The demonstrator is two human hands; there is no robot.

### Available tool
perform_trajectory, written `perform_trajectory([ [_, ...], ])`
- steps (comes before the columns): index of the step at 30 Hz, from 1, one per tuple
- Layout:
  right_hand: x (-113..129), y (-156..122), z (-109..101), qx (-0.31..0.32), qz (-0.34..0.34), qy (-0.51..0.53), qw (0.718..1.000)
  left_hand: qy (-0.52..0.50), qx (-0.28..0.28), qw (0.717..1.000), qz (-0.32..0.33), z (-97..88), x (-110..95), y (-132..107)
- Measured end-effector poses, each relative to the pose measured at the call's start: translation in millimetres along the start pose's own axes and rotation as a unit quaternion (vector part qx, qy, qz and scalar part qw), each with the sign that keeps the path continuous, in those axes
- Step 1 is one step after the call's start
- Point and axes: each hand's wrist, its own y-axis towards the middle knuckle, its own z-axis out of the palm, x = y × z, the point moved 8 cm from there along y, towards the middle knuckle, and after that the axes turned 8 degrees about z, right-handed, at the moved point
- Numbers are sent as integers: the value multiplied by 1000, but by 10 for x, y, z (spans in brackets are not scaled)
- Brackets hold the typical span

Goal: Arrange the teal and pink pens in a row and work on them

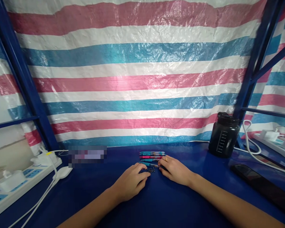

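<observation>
Two bare hands rest over a glossy blue tabletop (pixel 133 212), seen from the wearer's head. Near the far middle of the table lies a group of slim pens (pixel 152 153), roughly parallel and pointing left to right, mostly teal with one pink pen (pixel 152 157) among them. The nearest teal pen (pixel 149 164) lies slightly slanted between the hands, just beyond a little cluster of small dark pieces (pixel 151 170). The left hand (pixel 132 179) is loosely curved, thumb and forefinger parted beside that cluster, with nothing visible in its grasp. The right hand (pixel 175 170), wearing a gold ring (pixel 166 159), has its fingertips at the right end of the nearest pen; whether they pinch it or only touch it, I cannot tell. To the right stand a black bottle (pixel 223 136) with white measuring marks and, nearer, a dark phone (pixel 263 186) lying flat. On the left are a white power strip (pixel 21 186) with plugs and cables, and a pixelated patch (pixel 87 154) hiding whatever is there. Behind everything hangs a shiny sheet (pixel 137 84) striped red, white and blue, between blue metal posts (pixel 26 82).
</observation>
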Motion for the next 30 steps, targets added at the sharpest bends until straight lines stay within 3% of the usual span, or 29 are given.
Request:
perform_trajectory([
  [6,-1,-5,4,-1,3,-13,1000,23,11,1000,-7,61,39,4],
  [20,1,-12,-16,-12,-9,-22,1000,-27,36,999,15,33,-30,34],
  [25,107,-13,-51,-23,-30,-36,999,-36,36,998,23,15,-57,42],
  [30,267,-49,26,4,-80,-61,995,-19,33,999,3,43,-14,23],
])
